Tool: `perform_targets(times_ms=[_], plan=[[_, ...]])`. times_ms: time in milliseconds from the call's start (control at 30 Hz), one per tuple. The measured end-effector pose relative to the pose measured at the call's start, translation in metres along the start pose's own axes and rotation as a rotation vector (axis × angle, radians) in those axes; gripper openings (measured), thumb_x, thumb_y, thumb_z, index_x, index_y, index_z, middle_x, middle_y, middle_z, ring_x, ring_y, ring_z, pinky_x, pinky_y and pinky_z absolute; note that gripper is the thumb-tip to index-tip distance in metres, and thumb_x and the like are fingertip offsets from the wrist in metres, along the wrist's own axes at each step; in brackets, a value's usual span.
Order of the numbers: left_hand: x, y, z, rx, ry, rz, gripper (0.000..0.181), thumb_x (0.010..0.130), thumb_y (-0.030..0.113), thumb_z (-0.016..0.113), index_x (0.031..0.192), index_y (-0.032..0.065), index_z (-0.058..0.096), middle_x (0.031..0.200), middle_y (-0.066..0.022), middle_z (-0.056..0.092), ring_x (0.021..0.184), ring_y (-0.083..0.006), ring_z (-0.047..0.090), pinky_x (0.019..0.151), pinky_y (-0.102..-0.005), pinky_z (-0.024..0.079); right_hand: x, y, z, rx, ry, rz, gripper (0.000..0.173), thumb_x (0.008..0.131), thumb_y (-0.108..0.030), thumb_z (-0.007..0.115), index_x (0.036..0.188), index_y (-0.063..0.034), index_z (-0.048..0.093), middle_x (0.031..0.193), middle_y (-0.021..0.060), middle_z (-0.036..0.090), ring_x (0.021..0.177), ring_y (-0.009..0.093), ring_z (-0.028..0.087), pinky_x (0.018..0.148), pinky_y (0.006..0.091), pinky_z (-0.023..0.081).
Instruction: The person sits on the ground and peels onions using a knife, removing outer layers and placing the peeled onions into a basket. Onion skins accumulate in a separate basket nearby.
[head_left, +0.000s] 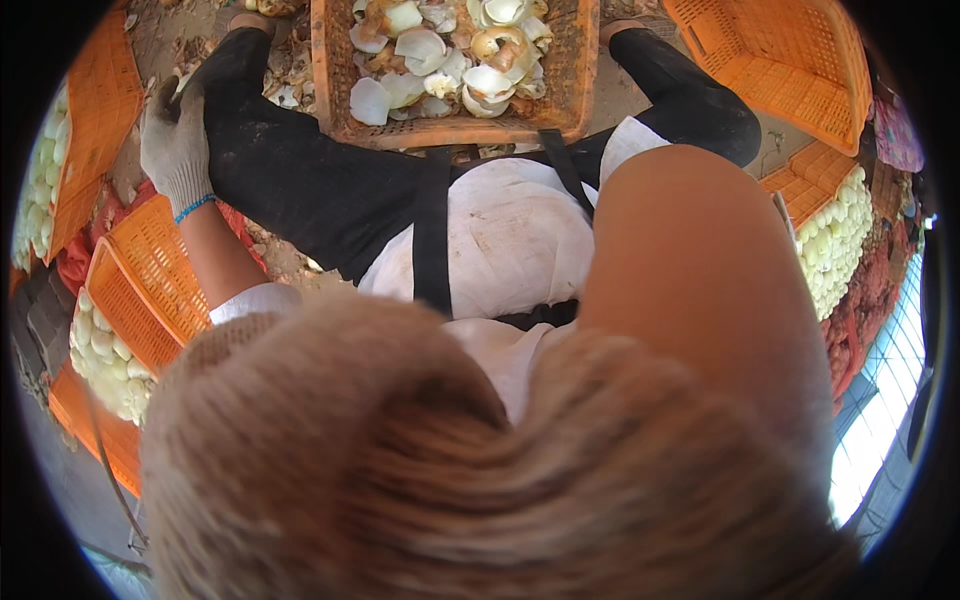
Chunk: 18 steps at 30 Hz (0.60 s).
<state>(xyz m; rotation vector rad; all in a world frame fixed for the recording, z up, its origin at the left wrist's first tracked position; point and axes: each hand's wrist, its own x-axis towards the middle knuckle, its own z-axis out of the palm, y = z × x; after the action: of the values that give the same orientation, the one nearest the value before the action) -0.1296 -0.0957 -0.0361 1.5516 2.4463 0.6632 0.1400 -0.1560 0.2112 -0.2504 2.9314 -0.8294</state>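
My left hand (178, 142), in a pale knitted glove with darkened fingertips, rests against the black-trousered knee at the upper left, thumb and fingers apart. A blurred, ribbed knitted glove fills the lower foreground right by the camera; it appears to be on my right hand (465, 465), with the bare forearm rising at the right. Its fingers cannot be made out. Between the legs stands an orange plastic crate (450, 136) holding onion skins and peeled outer layers (420, 52).
Orange crates of peeled onions stand at the left (127, 270) and right (806, 180). Another orange crate (787, 71) lies tilted at the upper right. Red mesh sacks (862, 322) lie at the right edge, and skins litter the ground (289, 67).
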Motion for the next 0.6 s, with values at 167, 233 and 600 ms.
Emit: perform_targets(times_ms=[167,233,600], plan=[[0.002,-0.011,0.004,-0.027,0.002,-0.006,0.049,0.084,0.040,0.066,0.125,0.0136,0.064,0.121,-0.0098,0.066,0.111,-0.0246,0.063,0.097,-0.0357,0.046,0.001,0.000,0.003,0.000,-0.016,-0.005,0.038,0.084,-0.023,0.061,0.115,-0.0025,0.060,0.097,0.0166,0.065,0.088,0.029,0.067,0.075,0.0373,0.053],[0.002,-0.004,0.002,-0.002,0.004,0.017,0.049,0.084,0.040,0.066,0.125,0.0133,0.064,0.121,-0.0098,0.066,0.110,-0.0243,0.063,0.096,-0.0356,0.046,0.000,0.005,0.003,-0.006,-0.027,0.019,0.038,0.084,-0.023,0.061,0.116,-0.0025,0.060,0.097,0.0168,0.065,0.088,0.029,0.066,0.075,0.0372,0.052],[0.023,0.005,-0.011,0.223,-0.335,0.165,0.049,0.088,0.039,0.059,0.124,0.0060,0.061,0.118,-0.0180,0.065,0.110,-0.0331,0.062,0.094,-0.0396,0.047,-0.039,0.075,0.025,0.050,-0.034,0.422,0.039,0.086,-0.025,0.059,0.118,-0.0026,0.059,0.097,0.0177,0.065,0.088,0.029,0.066,0.077,0.0363,0.052]])
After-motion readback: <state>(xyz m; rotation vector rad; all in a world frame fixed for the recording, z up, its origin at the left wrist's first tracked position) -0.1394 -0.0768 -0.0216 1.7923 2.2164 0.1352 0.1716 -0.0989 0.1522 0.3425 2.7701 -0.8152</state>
